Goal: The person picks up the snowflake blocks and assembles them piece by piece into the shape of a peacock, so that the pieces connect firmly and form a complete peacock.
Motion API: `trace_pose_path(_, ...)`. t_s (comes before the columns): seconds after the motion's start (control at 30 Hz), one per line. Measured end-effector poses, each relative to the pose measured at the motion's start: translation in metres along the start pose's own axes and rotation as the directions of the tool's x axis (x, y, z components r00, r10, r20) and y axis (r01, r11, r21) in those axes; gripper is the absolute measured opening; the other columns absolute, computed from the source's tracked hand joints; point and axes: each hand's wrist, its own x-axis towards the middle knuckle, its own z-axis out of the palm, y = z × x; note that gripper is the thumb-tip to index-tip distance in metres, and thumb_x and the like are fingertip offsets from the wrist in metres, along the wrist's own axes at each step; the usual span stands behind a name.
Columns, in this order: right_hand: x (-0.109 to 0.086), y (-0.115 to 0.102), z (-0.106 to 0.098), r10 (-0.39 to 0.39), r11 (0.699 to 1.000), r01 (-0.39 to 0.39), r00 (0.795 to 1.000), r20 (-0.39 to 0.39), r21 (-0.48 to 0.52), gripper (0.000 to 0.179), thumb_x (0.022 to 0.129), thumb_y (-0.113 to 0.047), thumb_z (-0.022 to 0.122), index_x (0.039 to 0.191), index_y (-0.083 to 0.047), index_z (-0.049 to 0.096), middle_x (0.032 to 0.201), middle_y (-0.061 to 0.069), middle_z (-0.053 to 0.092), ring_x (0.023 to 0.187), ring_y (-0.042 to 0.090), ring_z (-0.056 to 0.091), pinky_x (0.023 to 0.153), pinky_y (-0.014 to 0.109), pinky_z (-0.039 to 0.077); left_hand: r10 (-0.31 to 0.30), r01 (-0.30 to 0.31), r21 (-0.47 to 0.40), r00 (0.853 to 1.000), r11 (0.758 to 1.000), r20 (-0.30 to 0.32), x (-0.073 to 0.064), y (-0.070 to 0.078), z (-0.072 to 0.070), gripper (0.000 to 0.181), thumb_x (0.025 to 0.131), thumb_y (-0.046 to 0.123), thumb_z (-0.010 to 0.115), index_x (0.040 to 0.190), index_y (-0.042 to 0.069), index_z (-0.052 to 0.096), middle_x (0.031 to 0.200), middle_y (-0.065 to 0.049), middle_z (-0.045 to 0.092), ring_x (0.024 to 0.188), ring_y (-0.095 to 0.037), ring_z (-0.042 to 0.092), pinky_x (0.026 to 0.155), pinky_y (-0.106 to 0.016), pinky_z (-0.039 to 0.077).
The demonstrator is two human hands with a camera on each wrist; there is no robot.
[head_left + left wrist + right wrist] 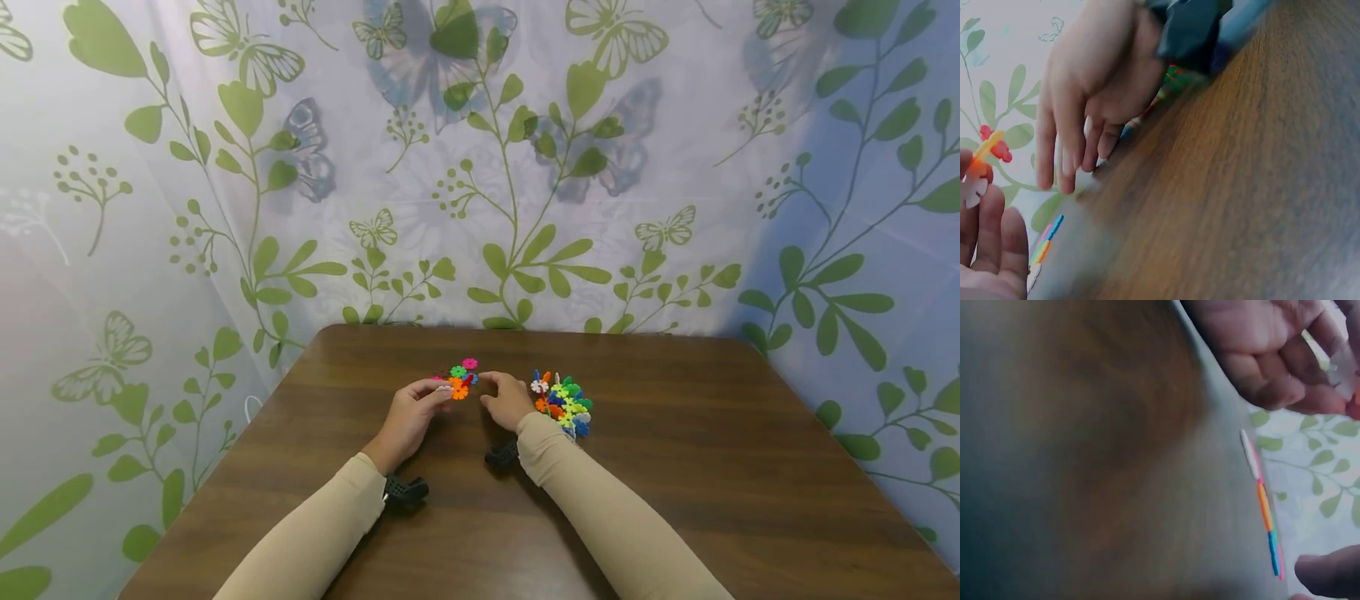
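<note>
My left hand (416, 412) pinches a small cluster of joined plastic snowflake pieces (986, 156), with white, orange and red parts showing. To its right, my right hand (507, 402) hovers with fingers relaxed and apart, and no piece shows in its grasp. Beyond the hands lie flat snowflake pieces, among them a pink piece (469, 363) and a green piece (457, 371). Seen edge-on in the right wrist view, an orange piece (1264, 506) and a blue piece (1273, 553) lie in the same flat group. My left fingers partly hide the held cluster.
Right of my right hand sits a heap of mixed snowflake pieces (562, 404), partly behind the sleeve. The brown wooden table (675, 500) reaches back to a leaf-and-butterfly patterned curtain (480, 208). Dark camera straps (405, 490) are on both wrists.
</note>
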Motion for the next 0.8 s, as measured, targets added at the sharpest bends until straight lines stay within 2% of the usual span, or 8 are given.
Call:
trace_pose_path(0.13, 0.02, 0.002, 0.008, 0.009, 0.993, -0.005, 0.999, 0.035, -0.117, 0.047, 0.103, -0.008, 0.068, 0.148, -0.002, 0.058, 0.151, 0.018, 0.054, 0.14, 0.04, 0.045, 0.117, 0.056, 0.027, -0.011, 0.011, 0.007, 0.999, 1.0, -0.036, 0.0, 0.0, 0.0, 0.021, 0.099, 0.004, 0.075, 0.112, -0.012, 0.071, 0.112, -0.018, 0.068, 0.1, -0.035, 0.064, 0.091, -0.047, 0.058)
trace_pose_path(0.33, 0.036, 0.003, 0.018, 0.079, 0.979, -0.067, 0.995, 0.06, -0.19, 0.047, 0.104, -0.013, 0.068, 0.149, -0.012, 0.06, 0.154, 0.011, 0.054, 0.141, 0.045, 0.038, 0.108, 0.064, 0.032, -0.021, 0.023, 0.042, 0.999, 0.999, -0.044, -0.001, -0.001, 0.0, 0.025, 0.098, 0.007, 0.076, 0.113, -0.013, 0.069, 0.112, -0.018, 0.068, 0.098, -0.03, 0.065, 0.091, -0.047, 0.058)
trace_pose_path(0.47, 0.04, 0.006, 0.024, 0.07, 0.971, -0.061, 0.997, 0.033, -0.23, 0.041, 0.104, -0.014, 0.069, 0.145, -0.016, 0.066, 0.149, 0.009, 0.058, 0.141, 0.042, 0.04, 0.104, 0.066, 0.033, -0.026, 0.028, 0.06, 0.999, 0.998, -0.041, -0.001, 0.001, 0.0, 0.022, 0.098, 0.007, 0.076, 0.111, -0.01, 0.071, 0.112, -0.017, 0.069, 0.096, -0.028, 0.066, 0.09, -0.047, 0.058)
trace_pose_path(0.57, 0.038, 0.002, 0.023, 0.054, 0.967, -0.047, 0.998, 0.021, -0.25, 0.031, 0.104, -0.013, 0.069, 0.135, -0.015, 0.073, 0.146, 0.004, 0.062, 0.139, 0.041, 0.043, 0.103, 0.065, 0.035, -0.024, 0.027, 0.08, 0.999, 0.996, -0.038, 0.0, 0.001, 0.0, 0.023, 0.099, 0.005, 0.075, 0.112, -0.012, 0.069, 0.11, -0.017, 0.069, 0.097, -0.031, 0.066, 0.089, -0.044, 0.058)
trace_pose_path(0.7, 0.033, -0.004, 0.019, 0.024, 0.961, -0.03, 0.999, -0.023, -0.274, 0.013, 0.1, -0.013, 0.075, 0.109, -0.014, 0.084, 0.133, 0.0, 0.07, 0.128, 0.04, 0.056, 0.099, 0.063, 0.043, -0.026, 0.028, 0.107, 0.999, 0.994, -0.022, 0.001, -0.001, -0.001, 0.022, 0.099, 0.003, 0.073, 0.113, -0.014, 0.068, 0.11, -0.018, 0.07, 0.097, -0.031, 0.065, 0.088, -0.042, 0.058)
trace_pose_path(0.8, 0.027, -0.007, 0.017, 0.007, 0.974, -0.018, 0.999, -0.05, -0.226, 0.004, 0.095, -0.011, 0.081, 0.096, -0.013, 0.084, 0.118, 0.003, 0.076, 0.116, 0.038, 0.064, 0.098, 0.059, 0.048, -0.026, 0.026, 0.116, 1.0, 0.993, -0.009, 0.0, -0.002, -0.002, 0.021, 0.099, 0.003, 0.074, 0.112, -0.013, 0.069, 0.109, -0.018, 0.07, 0.098, -0.032, 0.065, 0.089, -0.044, 0.058)
